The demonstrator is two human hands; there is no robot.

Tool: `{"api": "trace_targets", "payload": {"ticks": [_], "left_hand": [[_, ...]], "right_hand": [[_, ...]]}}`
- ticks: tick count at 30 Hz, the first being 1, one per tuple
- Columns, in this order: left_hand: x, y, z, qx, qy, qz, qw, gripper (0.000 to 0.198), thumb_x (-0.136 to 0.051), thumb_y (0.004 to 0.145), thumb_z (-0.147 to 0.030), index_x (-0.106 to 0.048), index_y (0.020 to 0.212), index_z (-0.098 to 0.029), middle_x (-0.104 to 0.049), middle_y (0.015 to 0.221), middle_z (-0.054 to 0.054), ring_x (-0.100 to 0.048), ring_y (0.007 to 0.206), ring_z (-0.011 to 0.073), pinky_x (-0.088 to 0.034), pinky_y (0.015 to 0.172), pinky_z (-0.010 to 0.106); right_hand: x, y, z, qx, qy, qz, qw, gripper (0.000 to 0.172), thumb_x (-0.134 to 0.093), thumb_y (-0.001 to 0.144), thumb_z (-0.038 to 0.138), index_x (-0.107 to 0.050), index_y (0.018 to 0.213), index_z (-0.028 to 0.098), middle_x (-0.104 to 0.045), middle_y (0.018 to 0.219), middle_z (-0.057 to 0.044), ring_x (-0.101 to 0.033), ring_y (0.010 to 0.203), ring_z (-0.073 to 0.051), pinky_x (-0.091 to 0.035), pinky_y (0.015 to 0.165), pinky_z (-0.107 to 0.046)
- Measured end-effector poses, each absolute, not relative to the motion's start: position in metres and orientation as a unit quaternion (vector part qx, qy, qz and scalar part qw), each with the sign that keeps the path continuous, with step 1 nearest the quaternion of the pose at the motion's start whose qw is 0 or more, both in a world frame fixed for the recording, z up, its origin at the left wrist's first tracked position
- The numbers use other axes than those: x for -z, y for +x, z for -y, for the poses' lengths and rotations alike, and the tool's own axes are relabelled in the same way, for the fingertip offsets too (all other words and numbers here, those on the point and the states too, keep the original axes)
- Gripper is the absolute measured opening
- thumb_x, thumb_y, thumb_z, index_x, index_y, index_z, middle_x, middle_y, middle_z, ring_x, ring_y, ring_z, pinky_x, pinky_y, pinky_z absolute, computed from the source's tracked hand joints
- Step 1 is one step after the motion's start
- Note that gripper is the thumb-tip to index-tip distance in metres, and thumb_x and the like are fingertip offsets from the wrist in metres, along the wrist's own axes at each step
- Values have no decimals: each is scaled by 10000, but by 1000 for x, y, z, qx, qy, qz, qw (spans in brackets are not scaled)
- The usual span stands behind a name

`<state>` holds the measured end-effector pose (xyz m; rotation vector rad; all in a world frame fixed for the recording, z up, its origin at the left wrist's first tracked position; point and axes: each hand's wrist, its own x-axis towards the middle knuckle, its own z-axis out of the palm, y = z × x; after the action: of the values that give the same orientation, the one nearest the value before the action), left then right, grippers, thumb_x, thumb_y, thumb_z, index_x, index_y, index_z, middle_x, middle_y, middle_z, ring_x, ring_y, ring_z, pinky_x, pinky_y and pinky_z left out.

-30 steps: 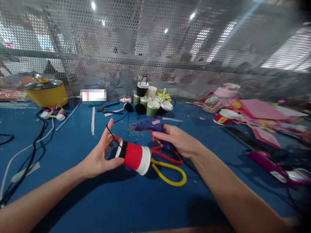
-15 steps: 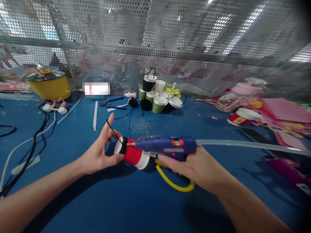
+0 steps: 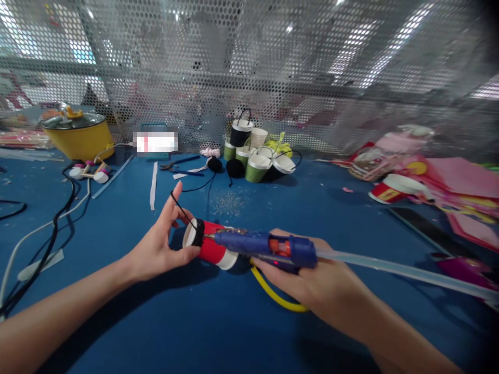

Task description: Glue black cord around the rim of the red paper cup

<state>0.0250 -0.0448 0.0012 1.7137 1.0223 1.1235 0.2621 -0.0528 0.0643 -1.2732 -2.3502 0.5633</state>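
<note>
The cup (image 3: 211,254) is red with white ends (image 3: 229,260) and a black band (image 3: 199,232); the glue gun (image 3: 244,242), blue (orange inside); the tabletop (image 3: 163,327), blue; the pot (image 3: 80,143), yellow; the panel (image 3: 163,57), dotted grey.

The gun (image 3: 244,244) covers part of the cup (image 3: 212,254) from me, and I cannot tell whether its nozzle (image 3: 209,236) touches the black band (image 3: 199,232). The right hand (image 3: 314,278) hides the gun's grip and, I think, some of the yellow loop (image 3: 265,288). The glue stick (image 3: 374,265) leaves at the right edge. The purple thing (image 3: 463,268) is too blurred for me to name; behind the mesh (image 3: 175,62) I find only vague shapes.
</note>
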Motion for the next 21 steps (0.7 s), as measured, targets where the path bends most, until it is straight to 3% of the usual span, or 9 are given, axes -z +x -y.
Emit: {"api": "trace_targets", "payload": {"ticks": [21], "left_hand": [[1,24,44,-441,696,-382,419,1000,-637,733,-167,64,1428,-328,-470,1019,24,-468,928,178,-319,928,386]], "right_hand": [[-67,263,53,-201,-475,833,202,159,-499,799,236,-607,684,258,-557,549,-17,-502,497,-169,-405,458,-291]]}}
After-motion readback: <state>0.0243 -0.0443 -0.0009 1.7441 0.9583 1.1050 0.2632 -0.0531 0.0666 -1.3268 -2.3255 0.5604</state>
